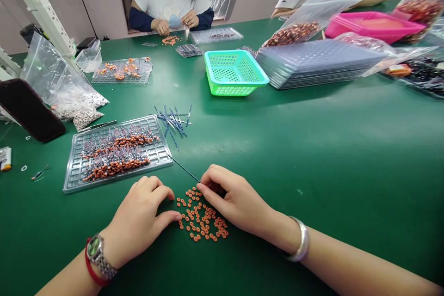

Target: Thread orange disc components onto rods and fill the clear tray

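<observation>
The right hand (232,199) pinches a thin dark wire (183,169) that slants up-left toward the clear plastic tray (74,178) of threaded wires. The left hand (140,217) rests loosely curled, holding nothing as far as shows, thumb tip beside the small orange rings (201,222) heaped between both hands on the green table (329,148).

Single view, head-mounted on the person. It looks forward and steeply down across the green table (312,157). Nearest the lens, at the bottom edge, are the left hand (138,217) and right hand (236,199), both close. The far edge of the table and two seated co-workers occupy the top of the frame, well apart from the camera. Wide-angle bending shows at the margins.
</observation>
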Demonstrator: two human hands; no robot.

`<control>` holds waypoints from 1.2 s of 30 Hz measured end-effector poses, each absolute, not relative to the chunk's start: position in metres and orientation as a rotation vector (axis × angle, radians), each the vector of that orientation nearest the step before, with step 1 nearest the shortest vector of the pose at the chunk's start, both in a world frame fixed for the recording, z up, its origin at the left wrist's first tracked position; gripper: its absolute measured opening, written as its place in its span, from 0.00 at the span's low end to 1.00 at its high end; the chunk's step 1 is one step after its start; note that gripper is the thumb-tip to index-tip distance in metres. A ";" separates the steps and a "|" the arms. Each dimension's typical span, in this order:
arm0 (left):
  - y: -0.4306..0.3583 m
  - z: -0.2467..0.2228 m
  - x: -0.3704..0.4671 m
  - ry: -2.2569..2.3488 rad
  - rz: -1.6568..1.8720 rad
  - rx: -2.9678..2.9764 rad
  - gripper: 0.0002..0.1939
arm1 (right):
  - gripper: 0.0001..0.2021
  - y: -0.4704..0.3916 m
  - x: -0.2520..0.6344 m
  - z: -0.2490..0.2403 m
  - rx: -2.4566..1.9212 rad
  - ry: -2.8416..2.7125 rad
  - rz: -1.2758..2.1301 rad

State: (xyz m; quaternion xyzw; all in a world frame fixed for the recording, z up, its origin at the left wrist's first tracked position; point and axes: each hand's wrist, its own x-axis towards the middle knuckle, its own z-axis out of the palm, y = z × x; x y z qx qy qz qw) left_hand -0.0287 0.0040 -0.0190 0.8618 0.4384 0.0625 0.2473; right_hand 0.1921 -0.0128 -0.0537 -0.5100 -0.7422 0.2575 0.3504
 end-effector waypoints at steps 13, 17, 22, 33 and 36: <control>0.002 -0.020 -0.024 1.126 0.179 2.351 0.11 | 0.08 -0.012 0.192 -0.056 -1.324 -1.908 0.664; 0.001 -0.019 -0.023 1.105 0.186 2.358 0.11 | 0.08 -0.012 0.192 -0.056 -1.337 -1.906 0.661; 0.000 -0.021 -0.023 1.116 0.232 2.378 0.13 | 0.09 -0.011 0.191 -0.056 -1.327 -1.890 0.692; -0.002 -0.022 -0.023 1.080 0.209 2.455 0.17 | 0.09 -0.012 0.191 -0.055 -1.346 -1.867 0.690; -0.001 -0.021 -0.022 1.088 0.218 2.446 0.14 | 0.09 -0.012 0.191 -0.054 -1.348 -1.871 0.686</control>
